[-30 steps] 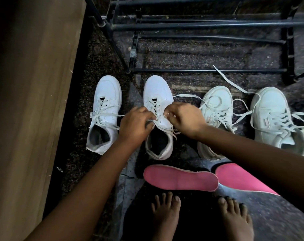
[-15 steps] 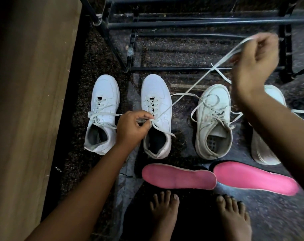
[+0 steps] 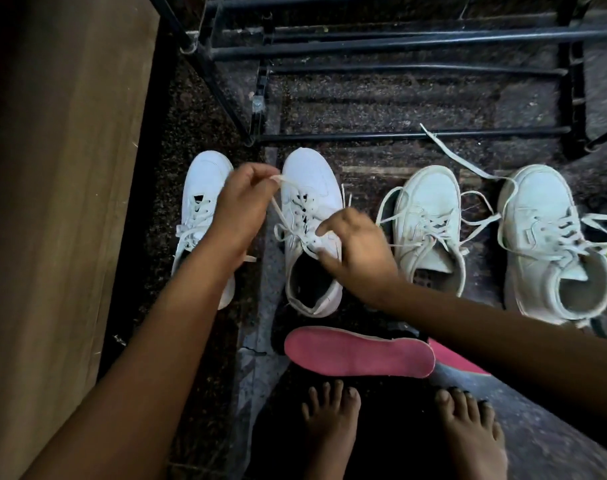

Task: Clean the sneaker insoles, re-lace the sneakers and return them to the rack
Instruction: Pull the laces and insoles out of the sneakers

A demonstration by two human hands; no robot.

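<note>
R hand (image 3: 359, 252) back down at sneaker (image 3: 309, 174), L hand (image 3: 241, 199) pinching lace (image 3: 277, 206).

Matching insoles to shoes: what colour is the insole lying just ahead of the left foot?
The insole is pink, clearest in the head view.

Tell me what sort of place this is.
Probably a home's shoe corner, indoors: a black metal shoe rack stands on a speckled stone floor, white sneakers lined up before it, a wooden cabinet alongside.
</note>
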